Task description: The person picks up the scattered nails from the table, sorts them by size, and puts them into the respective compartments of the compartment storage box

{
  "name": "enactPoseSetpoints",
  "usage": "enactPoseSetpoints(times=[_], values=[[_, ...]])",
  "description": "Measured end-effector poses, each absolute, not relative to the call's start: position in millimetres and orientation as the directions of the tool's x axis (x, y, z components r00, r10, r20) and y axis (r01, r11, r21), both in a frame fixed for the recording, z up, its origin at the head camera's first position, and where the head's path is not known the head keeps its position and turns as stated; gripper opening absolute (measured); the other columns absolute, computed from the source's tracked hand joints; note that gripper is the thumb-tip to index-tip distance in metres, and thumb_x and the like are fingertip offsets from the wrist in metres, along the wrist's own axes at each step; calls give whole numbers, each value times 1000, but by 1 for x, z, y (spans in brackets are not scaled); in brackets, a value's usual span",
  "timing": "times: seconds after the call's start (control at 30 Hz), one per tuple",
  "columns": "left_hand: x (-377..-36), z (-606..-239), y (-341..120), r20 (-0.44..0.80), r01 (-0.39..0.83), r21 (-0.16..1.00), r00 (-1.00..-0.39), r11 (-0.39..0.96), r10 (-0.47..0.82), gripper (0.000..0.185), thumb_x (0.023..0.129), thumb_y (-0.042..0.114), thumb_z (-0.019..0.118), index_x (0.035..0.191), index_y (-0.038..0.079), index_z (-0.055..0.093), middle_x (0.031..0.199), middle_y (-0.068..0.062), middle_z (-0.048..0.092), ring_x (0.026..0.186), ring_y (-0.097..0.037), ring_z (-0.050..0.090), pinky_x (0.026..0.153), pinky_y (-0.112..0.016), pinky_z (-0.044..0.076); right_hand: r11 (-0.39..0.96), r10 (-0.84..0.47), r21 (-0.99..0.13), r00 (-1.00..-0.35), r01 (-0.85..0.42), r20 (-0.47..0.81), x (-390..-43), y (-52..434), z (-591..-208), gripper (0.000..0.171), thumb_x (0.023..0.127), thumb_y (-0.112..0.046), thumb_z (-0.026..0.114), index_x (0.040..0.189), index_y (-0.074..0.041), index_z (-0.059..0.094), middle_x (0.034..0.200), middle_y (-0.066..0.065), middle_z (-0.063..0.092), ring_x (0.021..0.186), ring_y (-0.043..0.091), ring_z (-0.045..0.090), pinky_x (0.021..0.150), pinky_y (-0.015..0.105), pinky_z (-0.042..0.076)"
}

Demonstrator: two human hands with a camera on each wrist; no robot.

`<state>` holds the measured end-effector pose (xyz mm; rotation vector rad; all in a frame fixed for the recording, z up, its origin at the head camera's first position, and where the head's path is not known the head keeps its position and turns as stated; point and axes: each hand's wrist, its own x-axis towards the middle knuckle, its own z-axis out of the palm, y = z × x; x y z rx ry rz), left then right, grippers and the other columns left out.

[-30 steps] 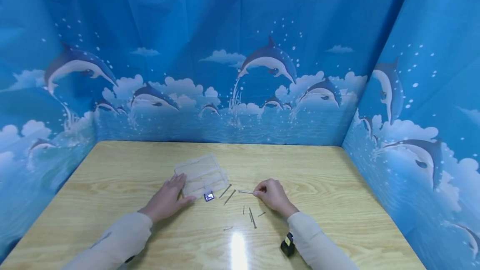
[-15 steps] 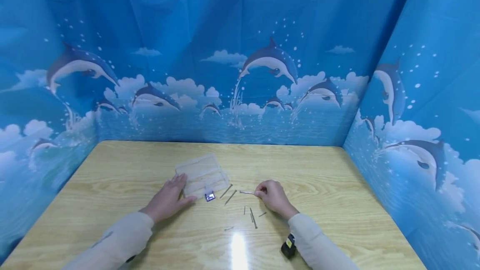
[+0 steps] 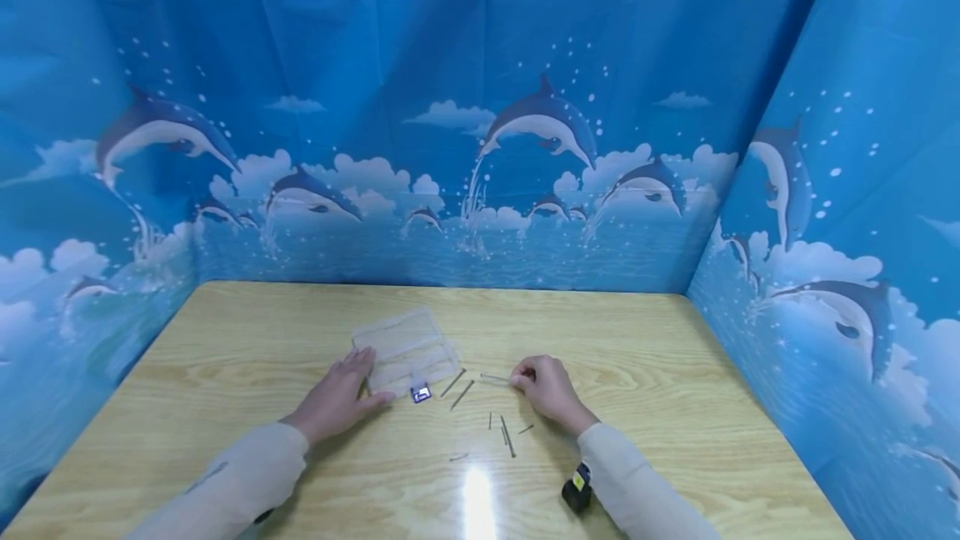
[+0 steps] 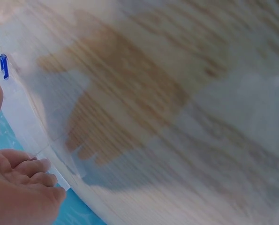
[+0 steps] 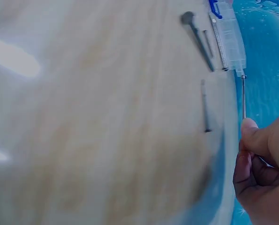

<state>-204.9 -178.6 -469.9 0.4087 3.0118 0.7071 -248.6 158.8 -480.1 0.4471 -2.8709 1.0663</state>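
- On the wood-grain table [image 3: 637, 336], head view: the right hand [image 3: 549, 390] pinches a nail [image 3: 496, 378] by its tail end; the headed end points toward the clear box [image 3: 401, 336], a gap between them.
- Same view: the left hand [image 3: 337, 398] lies spread, fingers at the box's left edge, thumb out toward its near side.
- Box: we make out divider lines in the nearer part and a smoother panel beyond, perhaps a lid. What the compartments hold, we cannot tell. A blue-and-white tag [image 3: 421, 392] sits at the near edge.
- Two other nails [image 3: 462, 395] lie just beside the box; more, long and short, lie nearer us. A black object with a yellow label [image 3: 577, 492] sits by the right sleeve [image 3: 637, 482].
- Left wrist view: fingers slightly bent at the box's edge, thumb well apart. We judge the plastic light, fairly stiff, apt to slide or crack; best steadied by its rim.
- Right wrist view: thumb against fingertip, most of the shank standing out of the pinch. We judge the nail light, rigid and smooth, liable to swivel at one end; mid-shank would give a steadier hold.
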Motion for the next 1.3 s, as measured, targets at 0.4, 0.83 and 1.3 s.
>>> enactPoseSetpoints(times=[0.4,0.83,1.3], values=[[-205,-473,-179,23,228,456,-969,861,244,88,88,51,61,144,-9,30,151,-26,28,141,-43,23,116,-55,18,684,-326,-649,-935,-333,136,-265,131,-456,10,90,-9,65,82,-7,71,76,0,66,61,8,53,55,23,48],[-205,-472,-179,15,222,466,-970,857,243,88,88,51,62,145,-8,30,151,-26,28,141,-43,22,116,-54,18,661,-397,-644,-908,-385,135,-281,91,-441,11,90,-9,65,83,-3,71,76,5,68,59,8,52,54,21,47],[-207,-471,-179,15,205,481,-974,853,225,90,86,52,64,146,-6,30,151,-25,28,140,-43,24,115,-56,20,685,-453,-613,-889,-393,63,-291,40,-439,13,91,-9,65,81,-4,71,77,2,68,65,8,55,60,21,50]])
